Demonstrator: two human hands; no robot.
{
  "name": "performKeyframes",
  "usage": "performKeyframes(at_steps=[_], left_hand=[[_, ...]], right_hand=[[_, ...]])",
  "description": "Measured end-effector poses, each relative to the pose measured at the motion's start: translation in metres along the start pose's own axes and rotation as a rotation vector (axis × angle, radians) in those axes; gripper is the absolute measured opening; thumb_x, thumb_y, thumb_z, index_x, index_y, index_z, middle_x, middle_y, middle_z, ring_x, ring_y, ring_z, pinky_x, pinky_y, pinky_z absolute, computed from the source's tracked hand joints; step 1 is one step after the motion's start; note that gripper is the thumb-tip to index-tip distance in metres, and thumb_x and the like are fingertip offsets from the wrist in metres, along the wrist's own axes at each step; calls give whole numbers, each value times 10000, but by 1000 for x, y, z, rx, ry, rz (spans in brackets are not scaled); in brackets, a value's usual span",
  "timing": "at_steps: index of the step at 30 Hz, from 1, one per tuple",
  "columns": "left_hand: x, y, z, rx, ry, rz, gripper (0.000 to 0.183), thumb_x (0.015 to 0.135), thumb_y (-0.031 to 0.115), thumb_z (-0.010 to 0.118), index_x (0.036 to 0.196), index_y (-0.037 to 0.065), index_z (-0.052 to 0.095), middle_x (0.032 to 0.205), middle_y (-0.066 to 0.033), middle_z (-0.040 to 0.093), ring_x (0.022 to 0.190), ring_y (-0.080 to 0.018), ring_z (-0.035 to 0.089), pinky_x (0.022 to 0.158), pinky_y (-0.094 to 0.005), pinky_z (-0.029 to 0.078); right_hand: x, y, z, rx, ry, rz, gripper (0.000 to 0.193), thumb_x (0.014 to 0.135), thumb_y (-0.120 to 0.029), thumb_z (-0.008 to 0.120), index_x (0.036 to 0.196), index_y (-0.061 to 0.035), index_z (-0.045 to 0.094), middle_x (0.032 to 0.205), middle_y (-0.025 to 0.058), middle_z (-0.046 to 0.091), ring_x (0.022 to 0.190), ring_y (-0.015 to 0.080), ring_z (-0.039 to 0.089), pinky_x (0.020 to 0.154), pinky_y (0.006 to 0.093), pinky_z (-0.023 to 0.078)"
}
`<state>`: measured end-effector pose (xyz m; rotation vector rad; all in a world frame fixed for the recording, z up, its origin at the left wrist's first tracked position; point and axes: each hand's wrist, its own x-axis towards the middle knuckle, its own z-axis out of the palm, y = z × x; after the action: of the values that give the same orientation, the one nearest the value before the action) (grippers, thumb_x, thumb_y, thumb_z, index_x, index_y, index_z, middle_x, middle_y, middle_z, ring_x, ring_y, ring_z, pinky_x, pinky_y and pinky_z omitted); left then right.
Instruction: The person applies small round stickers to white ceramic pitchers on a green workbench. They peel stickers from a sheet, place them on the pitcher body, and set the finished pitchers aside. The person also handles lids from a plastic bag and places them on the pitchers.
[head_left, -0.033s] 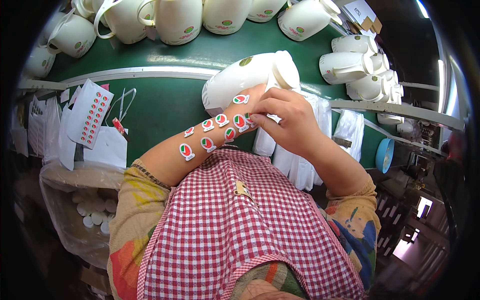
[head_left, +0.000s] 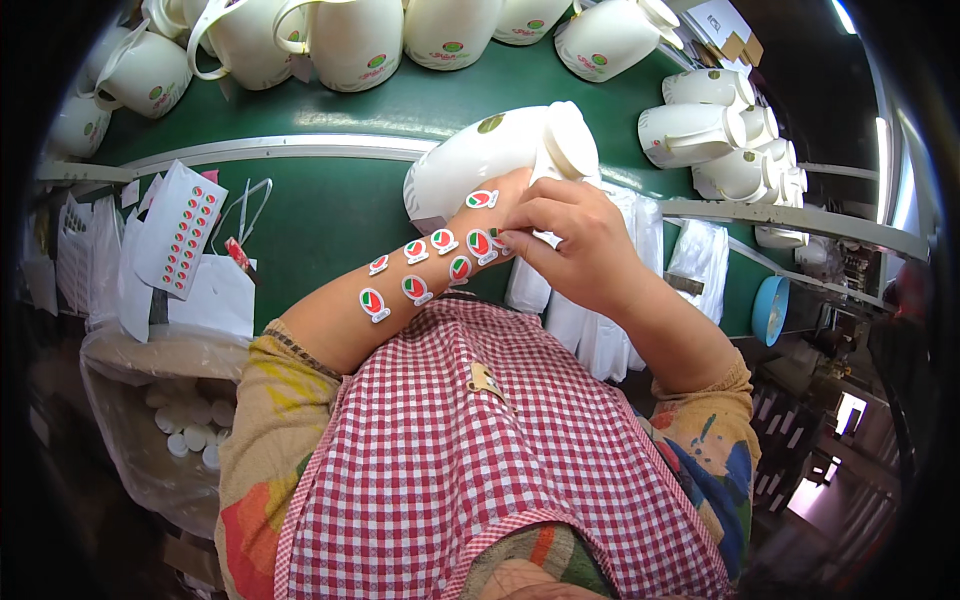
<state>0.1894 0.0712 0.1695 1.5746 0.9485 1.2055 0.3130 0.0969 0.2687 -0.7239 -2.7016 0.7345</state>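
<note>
White plastic jug (head_left: 470,165) on its side on the green counter (head_left: 330,215), leaning on the left hand (head_left: 505,200); fingers hidden behind it, grip impossible to tell. Red-and-green stickers (head_left: 415,290) in a row along the left forearm. Right hand (head_left: 580,245) pinching, apparently, a wrist sticker (head_left: 497,240). Nothing shifted from the picture before: peeling still in hand, sticker not yet free. Beyond, more white jugs (head_left: 350,40) and a sticker sheet (head_left: 185,235).

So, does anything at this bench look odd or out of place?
Yes: a row of small red-and-green stickers sits stuck along the bare left forearm rather than on a backing sheet. The right hand is pinching at one near the wrist, beside the white jug.
</note>
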Motion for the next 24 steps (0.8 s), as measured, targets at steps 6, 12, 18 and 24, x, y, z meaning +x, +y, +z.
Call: performKeyframes(at_steps=[6, 12, 18, 24], left_hand=[[10, -19, 7, -56, 36, 122, 224, 867, 133, 567, 1065, 28, 566, 959, -112, 626, 862, -226, 611, 761, -318, 496], [39, -1, -40, -627, 248, -731, 144, 876, 147, 594, 945, 21, 579, 829, -71, 595, 722, -159, 572, 658, -286, 482], [50, -32, -54, -871, 607, -838, 178, 966, 89, 408, 1013, -51, 509, 860, -99, 568, 791, -191, 570, 745, -326, 524], [60, -40, -50, -856, 701, -829, 195, 978, 93, 402, 1012, -72, 501, 841, -116, 566, 796, -219, 577, 776, -344, 537]], right_hand=[[-2, 4, -1, 51, 150, -66, 101, 731, -48, 694, 806, -54, 627, 777, 64, 602, 714, 239, 583, 666, 332, 432], [-23, 32, 3, 1000, 386, 345, 69, 889, -68, 616, 913, -3, 611, 832, 18, 613, 747, 87, 561, 690, 228, 466], [-51, 69, 68, 1086, 126, 736, 81, 853, -104, 640, 871, -25, 638, 839, 26, 639, 748, 104, 577, 705, 239, 465], [-58, 49, 102, 883, 33, 419, 55, 819, -83, 625, 831, -28, 623, 888, 43, 649, 814, 139, 604, 758, 287, 484]])
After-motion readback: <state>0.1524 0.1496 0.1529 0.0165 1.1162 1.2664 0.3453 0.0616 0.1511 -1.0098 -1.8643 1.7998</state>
